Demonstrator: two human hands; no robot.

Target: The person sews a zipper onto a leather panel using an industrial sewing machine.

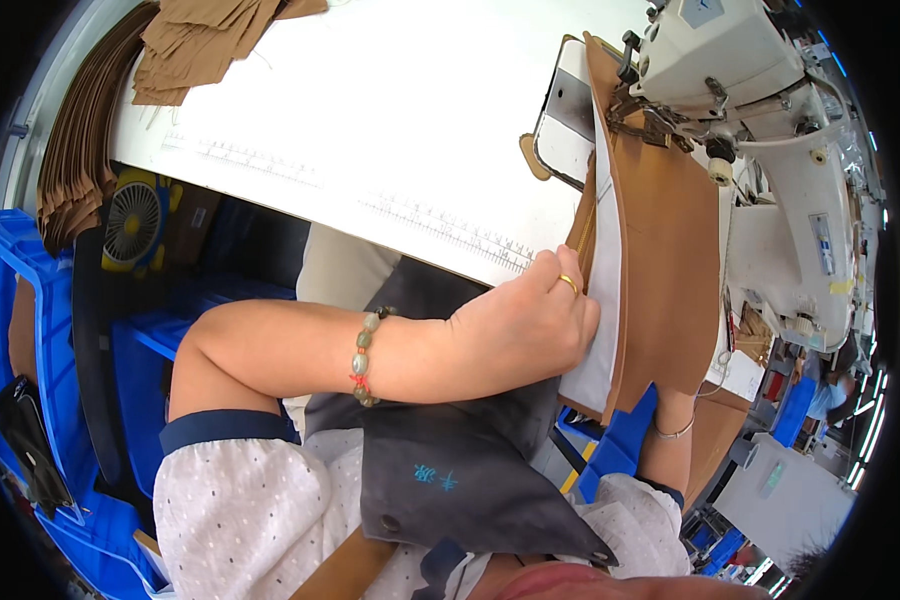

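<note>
A large brown piece (670, 260) with white backing (600, 360) runs from under the presser foot (625, 115) of a white sewing machine (720, 75) toward me. My left hand (558, 305), fingers curled, grips its left edge, near a narrow brown strip (582, 225). My right hand is mostly hidden behind the piece's right side; its wrist (675, 425) shows below. The white worktable (370, 130), with printed rulers, lies left of the piece.
Stacked brown pieces (75, 150) and loose ones (195, 55) sit at upper left. A yellow fan (132, 225) and blue bins (30, 250) are beside and below the table. At right are a grey board (770, 480) and a distant person (828, 398).
</note>
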